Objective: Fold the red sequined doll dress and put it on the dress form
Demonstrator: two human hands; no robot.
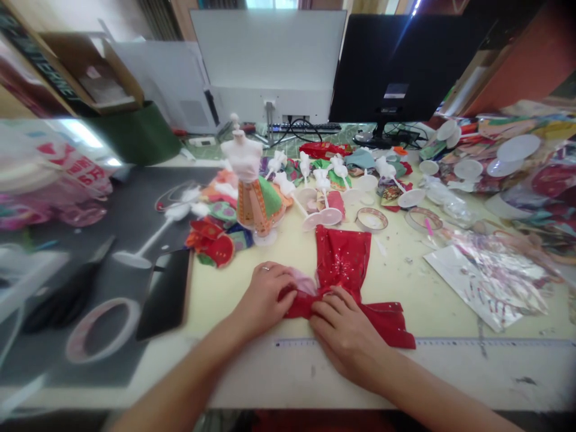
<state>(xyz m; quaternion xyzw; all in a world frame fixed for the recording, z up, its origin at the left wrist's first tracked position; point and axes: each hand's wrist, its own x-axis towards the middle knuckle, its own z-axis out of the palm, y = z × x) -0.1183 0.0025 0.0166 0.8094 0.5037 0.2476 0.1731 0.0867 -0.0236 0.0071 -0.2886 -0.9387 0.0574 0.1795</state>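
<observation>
Yellow-topped, the bench [450, 276] is seen with a red cloth [344, 258] laid on it, one panel pointing to 12 o'clock, one strip to 4. The cloth is judged light, limp, perhaps slightly slippery, and best taken by its edges, clear of the shiny specks. Its 8 o'clock strip appears pinched by the left hand's [269, 294] fingers; at 6 it is pressed by the right hand [345, 339], whether gripped cannot be told. At 10, pink cloth [304, 278] is seen.
</observation>
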